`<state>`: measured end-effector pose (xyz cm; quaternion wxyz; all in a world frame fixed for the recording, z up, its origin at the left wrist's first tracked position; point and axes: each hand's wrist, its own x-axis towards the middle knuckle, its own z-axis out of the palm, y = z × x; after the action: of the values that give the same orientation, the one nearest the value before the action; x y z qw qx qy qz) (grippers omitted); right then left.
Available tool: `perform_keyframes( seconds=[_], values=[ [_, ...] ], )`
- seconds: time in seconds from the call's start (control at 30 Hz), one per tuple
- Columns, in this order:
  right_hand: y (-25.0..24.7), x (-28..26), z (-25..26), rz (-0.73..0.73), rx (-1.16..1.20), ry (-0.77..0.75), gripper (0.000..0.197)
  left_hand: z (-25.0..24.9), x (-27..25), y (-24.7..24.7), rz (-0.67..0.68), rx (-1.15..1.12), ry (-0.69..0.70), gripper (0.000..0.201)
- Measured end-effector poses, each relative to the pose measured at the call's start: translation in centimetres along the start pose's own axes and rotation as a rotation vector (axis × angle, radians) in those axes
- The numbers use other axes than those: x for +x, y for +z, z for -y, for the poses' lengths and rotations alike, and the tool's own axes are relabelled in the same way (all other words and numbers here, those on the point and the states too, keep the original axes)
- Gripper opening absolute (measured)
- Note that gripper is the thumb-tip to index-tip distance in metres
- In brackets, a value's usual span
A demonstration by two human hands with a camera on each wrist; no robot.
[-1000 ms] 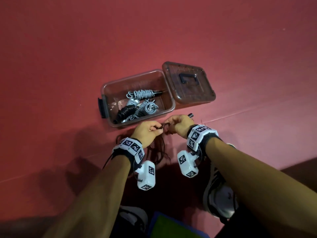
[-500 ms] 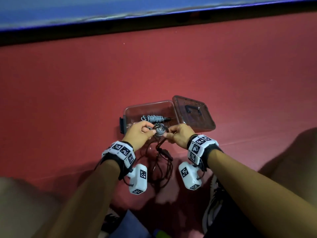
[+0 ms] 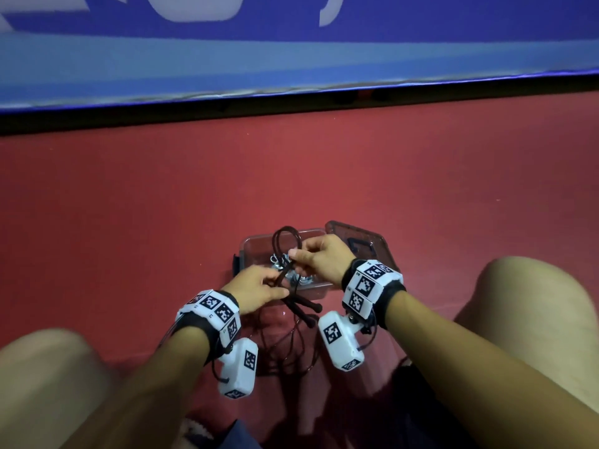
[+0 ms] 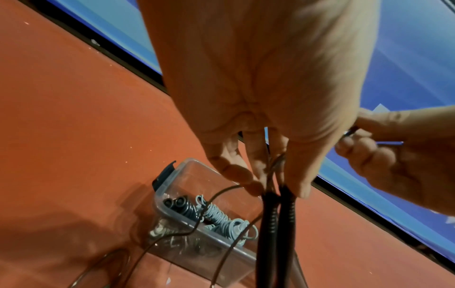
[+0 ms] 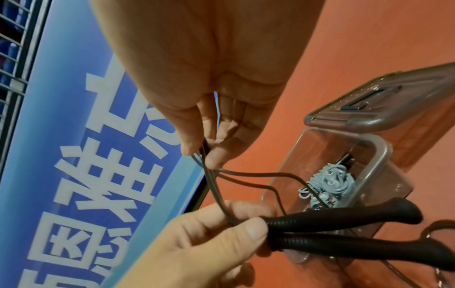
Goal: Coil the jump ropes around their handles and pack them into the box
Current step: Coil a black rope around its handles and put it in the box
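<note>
L knee (image 3: 48, 384) sat at the far left of the head view, bare, over the red floor (image 3: 129, 238). Next came the left hand (image 3: 256, 288), fingers and thumb pinched narrow round the tops of two black handles (image 3: 304, 311), which lay side by side and pointed down & toward the person. L wrist cam showed the same: thumb on one side, fingertips (image 4: 248, 187) on the other, both handles (image 4: 273, 224) clamped together where the cord leaves them. Slack brown rope (image 3: 285, 348) trailed on the floor below the hands.

Centre: a loop of that rope (image 3: 287, 236) stood up above the hands. Behind it the clear box (image 3: 249, 251) sat open on the floor, w/ grey coiled ropes (image 4: 216, 214) already inside; how many, can't tell.

The right hand (image 3: 321, 259) was just beside the L one, slightly higher, fingers curled & pinching several strands of the rope (image 5: 209, 169) between thumb and index. The strands ran from that pinch down to the handles (image 5: 344, 220).

Right of the box, the lid (image 3: 366, 244) lay touching it, dark grip up. R knee (image 3: 531, 306) closed the right edge. A blue banner (image 3: 291, 53) w/ white characters ran along the far side.
</note>
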<state>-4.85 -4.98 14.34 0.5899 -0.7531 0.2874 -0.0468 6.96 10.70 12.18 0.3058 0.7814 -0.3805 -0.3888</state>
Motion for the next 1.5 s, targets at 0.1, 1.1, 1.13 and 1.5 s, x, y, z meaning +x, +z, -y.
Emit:
perform_keyframes(
  seconds=[0.1, 1.1, 1.13, 1.5],
  values=[
    [0.0, 0.0, 0.8, -0.009, 0.066, -0.007, 0.031, -0.1, -0.6, -0.1, -0.040, -0.030, 0.012, 0.006],
    [0.3, -0.8, -2.7, 0.154, -0.458, -0.140, 0.011, 1.0, -0.2, -0.1, -0.071, -0.297, -0.024, 0.007],
    [0.4, -0.5, -3.0, 0.155, -0.446, -0.132, 0.006, 1.2, -0.1, -0.1, -0.083, -0.297, -0.031, 0.008],
    [2.1, 0.4, -4.5, 0.212, -0.320, -0.005, 0.021, 1.5, 0.7, 0.8, -0.183, -0.423, -0.027, 0.015]
  ],
)
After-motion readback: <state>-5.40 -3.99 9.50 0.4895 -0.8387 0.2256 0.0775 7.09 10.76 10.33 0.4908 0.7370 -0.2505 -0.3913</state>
